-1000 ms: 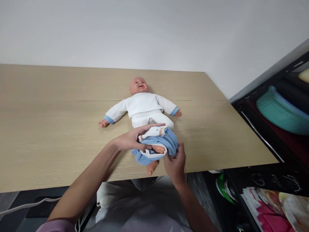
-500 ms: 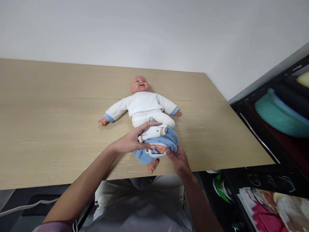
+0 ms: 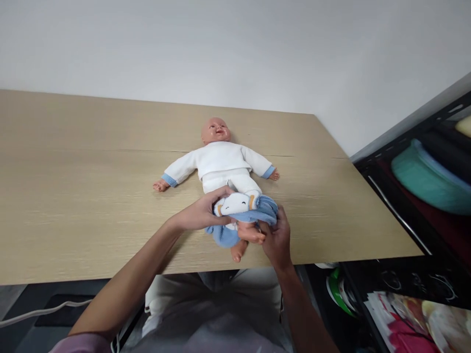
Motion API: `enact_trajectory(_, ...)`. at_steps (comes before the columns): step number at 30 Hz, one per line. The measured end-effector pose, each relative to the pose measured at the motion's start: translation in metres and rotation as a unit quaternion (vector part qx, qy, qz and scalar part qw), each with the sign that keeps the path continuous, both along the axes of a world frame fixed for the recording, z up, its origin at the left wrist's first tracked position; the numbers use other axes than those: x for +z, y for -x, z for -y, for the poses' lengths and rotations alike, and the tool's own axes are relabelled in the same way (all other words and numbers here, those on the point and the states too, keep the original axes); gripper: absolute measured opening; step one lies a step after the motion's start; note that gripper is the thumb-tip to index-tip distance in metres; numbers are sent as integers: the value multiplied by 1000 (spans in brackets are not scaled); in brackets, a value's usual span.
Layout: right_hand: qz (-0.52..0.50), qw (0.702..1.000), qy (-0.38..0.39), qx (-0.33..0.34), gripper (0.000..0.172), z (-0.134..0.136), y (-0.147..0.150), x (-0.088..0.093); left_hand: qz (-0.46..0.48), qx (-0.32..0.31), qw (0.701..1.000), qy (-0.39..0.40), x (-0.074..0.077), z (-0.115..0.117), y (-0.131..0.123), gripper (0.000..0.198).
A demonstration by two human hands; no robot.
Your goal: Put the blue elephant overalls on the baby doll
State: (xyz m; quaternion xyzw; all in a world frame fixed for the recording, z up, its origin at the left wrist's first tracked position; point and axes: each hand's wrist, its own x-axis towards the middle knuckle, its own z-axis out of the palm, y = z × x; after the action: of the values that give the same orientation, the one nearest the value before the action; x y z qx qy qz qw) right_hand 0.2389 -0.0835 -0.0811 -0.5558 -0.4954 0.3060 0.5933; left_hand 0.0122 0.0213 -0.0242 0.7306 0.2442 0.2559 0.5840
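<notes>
A baby doll (image 3: 221,162) in a white top and white pants lies on its back on the wooden table (image 3: 81,206), head away from me. Bunched blue trousers (image 3: 253,212) with a white animal patch sit around its lower legs. My left hand (image 3: 200,214) grips the left side of the trousers, fingers closed on the cloth. My right hand (image 3: 277,238) pinches the right side of the trousers beside the doll's bare foot (image 3: 250,231). The other bare foot (image 3: 237,251) sticks out near the table's front edge.
A black shelf unit (image 3: 423,196) stands to the right, holding a teal bowl (image 3: 427,171) and, lower down, colourful items (image 3: 415,314). A white cable (image 3: 33,314) runs along the floor at the lower left. A plain white wall is behind the table.
The blue trousers have been drawn up the doll's legs toward its body, so one bare foot now pokes out of the leg opening. Both hands shifted slightly up with the cloth.
</notes>
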Motion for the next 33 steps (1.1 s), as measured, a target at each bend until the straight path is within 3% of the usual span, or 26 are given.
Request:
enact_trajectory(3, 26, 999, -15, -20, 20, -2, -8, -2, -1, -9, 1000, -19, -2, 3, -4, 35)
enact_trajectory(10, -63, 995, 73, 15, 30, -24, -23, -12, 1, 61, 998, -18, -3, 16, -24, 35)
enact_trajectory(17, -85, 973, 153, 151, 30, -67, -38, -8, -65, 151, 980, -109, -2, 26, -35, 37)
enact_trajectory(20, -76, 962, 167, 203, 33, -77, -56, -5, -80, 178, 968, -158, 2, 31, -22, 41)
enact_trajectory(22, -63, 954, 163, 245, 45, -79, -70, 0, -110, 175, 963, -171, 6, 33, -4, 44)
enact_trajectory(24, -42, 936, 165, 309, 57, -80, -82, 10, -159, 140, 963, -164, 10, 32, 17, 41)
enact_trajectory(26, -2, 919, 174, 353, 58, -82, -86, 22, -187, 83, 969, -138, 13, 26, 39, 35)
enact_trajectory(30, 75, 917, 169, 353, 43, -95, -73, 36, -130, -10, 991, -29, 13, 6, 67, 29)
enact_trajectory(33, 67, 937, 137, 314, 46, -111, -56, 28, -55, 46, 996, 56, 4, -8, 70, 35)
